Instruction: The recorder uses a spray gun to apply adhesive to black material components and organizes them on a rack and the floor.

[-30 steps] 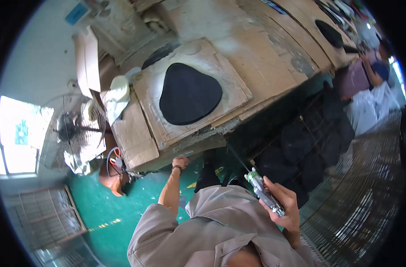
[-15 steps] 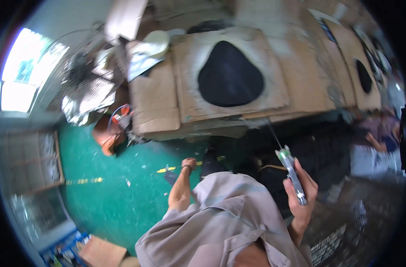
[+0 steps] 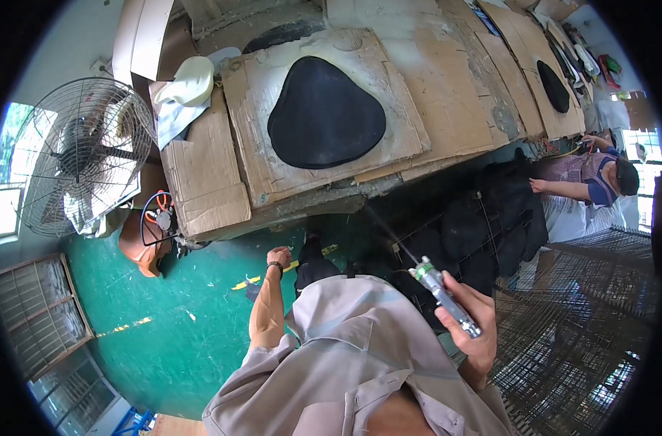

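One long bench [image 3: 447, 102] covered in brown cardboard spans the top of my view. On it, a square pale-dusted board [image 3: 400, 131] bears a flat black rounded-triangle pad [image 3: 325, 116]. Lower down, the left hand [image 3: 278, 256] has curled fingers; I cannot tell whether they hold anything. The right hand [image 3: 480, 327], well apart from the pad, has fingers wrapped round a silver metal tool with a green collar [image 3: 447, 299].

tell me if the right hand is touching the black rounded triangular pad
Apart. The head view shows the right hand around a metal tool, in front of the table edge, while the black pad lies beyond it on cardboard.
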Motion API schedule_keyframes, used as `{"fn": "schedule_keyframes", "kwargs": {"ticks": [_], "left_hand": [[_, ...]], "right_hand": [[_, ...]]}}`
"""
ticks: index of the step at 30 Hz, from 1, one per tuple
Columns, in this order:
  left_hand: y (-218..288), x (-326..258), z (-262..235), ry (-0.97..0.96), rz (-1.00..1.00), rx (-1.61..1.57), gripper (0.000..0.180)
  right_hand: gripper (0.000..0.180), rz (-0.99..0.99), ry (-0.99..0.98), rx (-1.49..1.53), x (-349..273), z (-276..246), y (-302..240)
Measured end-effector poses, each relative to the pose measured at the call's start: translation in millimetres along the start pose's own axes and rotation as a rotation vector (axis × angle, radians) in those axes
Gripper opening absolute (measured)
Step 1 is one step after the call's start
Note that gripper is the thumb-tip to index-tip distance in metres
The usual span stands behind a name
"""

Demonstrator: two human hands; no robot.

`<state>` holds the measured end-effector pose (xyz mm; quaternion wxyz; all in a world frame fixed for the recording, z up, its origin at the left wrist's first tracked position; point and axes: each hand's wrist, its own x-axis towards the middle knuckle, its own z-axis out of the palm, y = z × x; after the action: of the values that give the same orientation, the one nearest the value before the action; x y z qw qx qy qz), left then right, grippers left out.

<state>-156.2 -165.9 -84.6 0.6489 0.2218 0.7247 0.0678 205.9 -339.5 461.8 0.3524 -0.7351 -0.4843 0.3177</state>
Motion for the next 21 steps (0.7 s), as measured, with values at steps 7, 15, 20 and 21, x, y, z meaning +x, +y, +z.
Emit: {"fn": "schedule_keyframes", "kwargs": {"ticks": [7,15,20,21], "left_hand": [[0,-7,11,-0.014,0.049,0.039,0.026],[1,-13,14,0.014,0.015,0.006,0.024],[-13,-4,4,-0.031,-0.032,-0.102,0.024],[-16,-1,2,-0.050,-0.011,-0.096,0.024]], "right_hand": [[0.056,-0.240,0.075,-0.021,49,19,-4],[0.055,-0.222,0.222,-0.100,61,16,9],[0.052,-0.065,0.229,-0.163,29,8,19],[0.052,-0.059,0.178,-0.138,24,8,19]]}}
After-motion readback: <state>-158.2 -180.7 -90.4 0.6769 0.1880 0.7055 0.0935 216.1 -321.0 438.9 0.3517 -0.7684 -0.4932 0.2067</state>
